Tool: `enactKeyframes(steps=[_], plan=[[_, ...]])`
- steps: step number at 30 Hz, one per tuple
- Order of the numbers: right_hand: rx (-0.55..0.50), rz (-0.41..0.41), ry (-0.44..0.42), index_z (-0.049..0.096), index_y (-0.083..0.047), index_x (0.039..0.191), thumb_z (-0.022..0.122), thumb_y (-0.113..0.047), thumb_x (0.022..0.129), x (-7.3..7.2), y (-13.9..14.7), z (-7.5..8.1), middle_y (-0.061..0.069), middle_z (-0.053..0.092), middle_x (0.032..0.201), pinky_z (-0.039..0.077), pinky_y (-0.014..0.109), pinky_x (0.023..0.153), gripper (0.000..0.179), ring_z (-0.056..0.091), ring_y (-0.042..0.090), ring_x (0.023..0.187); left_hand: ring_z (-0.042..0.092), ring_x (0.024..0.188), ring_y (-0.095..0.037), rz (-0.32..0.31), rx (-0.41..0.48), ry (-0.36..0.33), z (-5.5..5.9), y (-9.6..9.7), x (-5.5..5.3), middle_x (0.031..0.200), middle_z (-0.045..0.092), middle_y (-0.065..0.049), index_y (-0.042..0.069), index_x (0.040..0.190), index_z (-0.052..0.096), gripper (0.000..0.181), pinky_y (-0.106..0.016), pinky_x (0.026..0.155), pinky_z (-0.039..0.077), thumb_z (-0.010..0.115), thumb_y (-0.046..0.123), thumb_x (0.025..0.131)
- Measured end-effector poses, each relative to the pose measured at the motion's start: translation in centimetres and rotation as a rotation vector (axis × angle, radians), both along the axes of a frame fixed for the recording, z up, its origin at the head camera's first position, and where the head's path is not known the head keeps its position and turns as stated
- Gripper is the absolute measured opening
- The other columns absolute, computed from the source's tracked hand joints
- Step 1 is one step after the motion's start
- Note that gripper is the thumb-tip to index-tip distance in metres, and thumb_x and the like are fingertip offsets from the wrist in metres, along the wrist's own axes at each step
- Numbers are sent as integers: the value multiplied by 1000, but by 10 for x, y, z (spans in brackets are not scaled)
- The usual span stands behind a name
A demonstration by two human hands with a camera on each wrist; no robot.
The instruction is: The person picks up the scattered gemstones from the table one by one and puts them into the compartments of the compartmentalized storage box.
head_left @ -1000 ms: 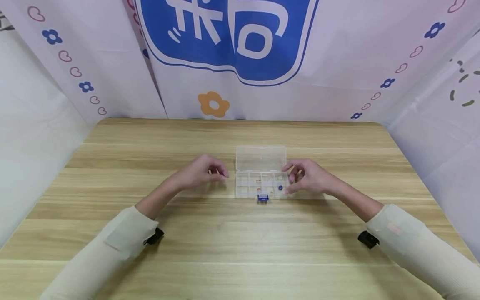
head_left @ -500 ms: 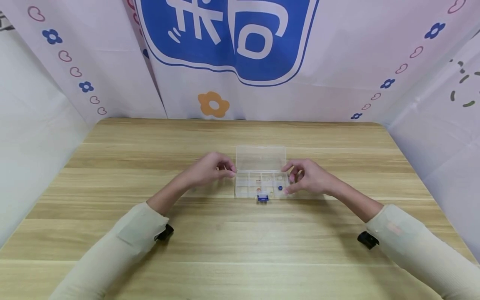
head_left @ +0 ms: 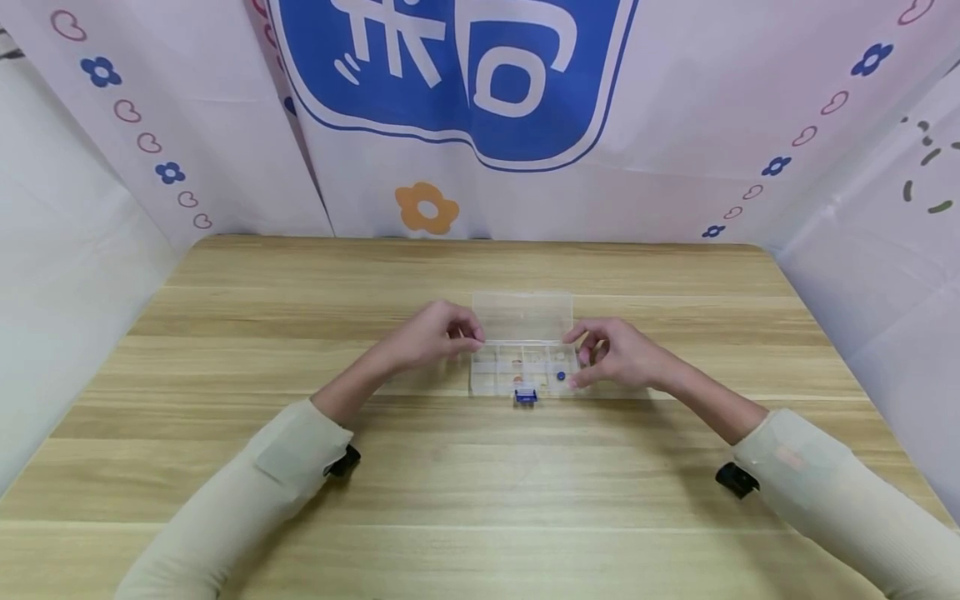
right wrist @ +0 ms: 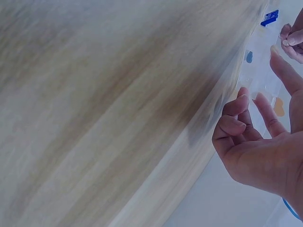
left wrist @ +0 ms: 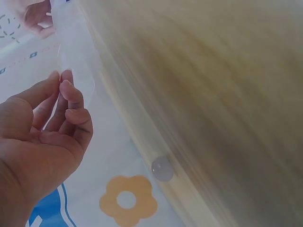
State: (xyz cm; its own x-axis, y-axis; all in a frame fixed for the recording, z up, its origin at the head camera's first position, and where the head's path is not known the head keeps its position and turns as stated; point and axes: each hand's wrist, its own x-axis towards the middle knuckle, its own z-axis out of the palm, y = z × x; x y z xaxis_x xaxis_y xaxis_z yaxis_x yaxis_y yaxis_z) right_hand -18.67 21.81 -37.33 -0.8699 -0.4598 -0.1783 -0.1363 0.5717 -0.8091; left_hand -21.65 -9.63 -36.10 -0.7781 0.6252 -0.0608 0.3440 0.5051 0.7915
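Note:
A clear plastic compartment box (head_left: 486, 379) lies on the table with its lid (head_left: 522, 317) folded back and a blue latch (head_left: 527, 397) at the front. Small bits lie in its compartments, among them a dark blue round piece (head_left: 561, 376). At the back left corner, my left hand (head_left: 450, 331) brings thumb and forefinger tips together over the box; a tiny pale piece (right wrist: 285, 42) shows between them in the right wrist view. My right hand (head_left: 611, 354) holds the box's right side, forefinger at the back and thumb at the front.
The wood-grain table (head_left: 480, 492) reaches back to a white printed cloth (head_left: 660, 200). A pale round thing (left wrist: 162, 169) shows by the table edge in the left wrist view. Black wrist devices (head_left: 735, 479) sit at both sleeves.
My left hand has moved right, from beside the box to over its back left corner, its fingertips still together. The right hand and the box have stayed put.

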Motion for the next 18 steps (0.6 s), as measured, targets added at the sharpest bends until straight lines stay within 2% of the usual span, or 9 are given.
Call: enactKeyframes(steps=[6,12,18], plan=[[-5,-5,-10,63,6,124,89,-3,78,0,0,0,11,62,87,45,25,62,54,52,20,72,63,71,-25,-9,-25,-1,0,5,-1,89,71,-14,-6,100,72,6,-26,61,53,69,-2,97],[-3,-3,1,63,6,124,90,-2,78,0,0,0,11,62,87,45,25,62,55,52,20,72,64,73,-26,-6,-42,-3,-1,8,-4,89,71,-13,-5,101,72,6,-26,62,53,69,-1,97],[4,-1,8,63,6,124,90,-3,77,0,0,1,12,62,87,46,25,63,55,53,20,73,63,77,-20,-16,-38,50,0,4,-5,87,71,-9,-4,100,74,7,-28,70,53,70,0,97]])
